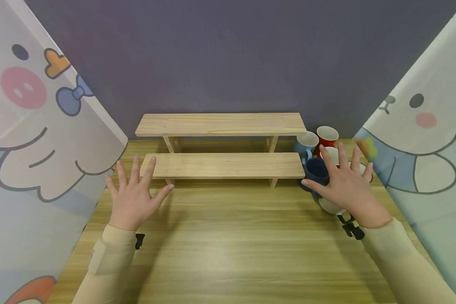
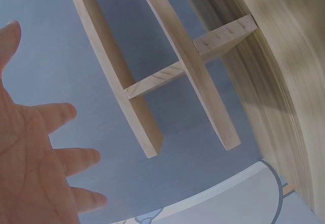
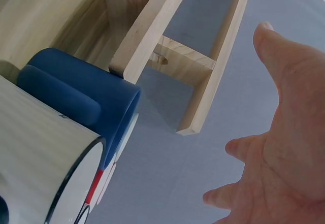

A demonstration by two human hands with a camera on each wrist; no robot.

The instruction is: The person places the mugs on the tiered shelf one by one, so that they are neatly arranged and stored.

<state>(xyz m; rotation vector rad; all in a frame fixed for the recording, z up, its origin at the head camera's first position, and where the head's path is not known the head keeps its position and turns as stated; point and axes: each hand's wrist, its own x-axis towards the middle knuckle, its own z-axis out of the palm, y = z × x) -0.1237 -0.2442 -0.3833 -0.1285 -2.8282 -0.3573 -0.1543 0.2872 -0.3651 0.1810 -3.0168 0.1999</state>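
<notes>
Fingers spread wide, my left hand [image 1: 132,204] hovers in front of the left end of a two-tier wooden shelf [image 1: 224,166] and holds nothing. The right hand [image 1: 347,188], likewise splayed and without anything in it, is over a group of mugs at the shelf's right end. A dark blue mug [image 1: 316,171] stands by the lower tier's corner, with a light blue mug [image 1: 307,140] behind it. Farther back is a red mug with a white inside [image 1: 328,134]. A white mug with a dark rim [image 3: 56,153] shows large in the right wrist view; my right hand partly hides it from the head.
The shelf stands on a wood-grain table [image 1: 220,253] against a dark grey back wall [image 1: 220,55]. Pale side panels with cartoon animals rise at the left [image 1: 61,156] and right [image 1: 422,147]. A black strap end [image 1: 139,240] sticks out at the left wrist.
</notes>
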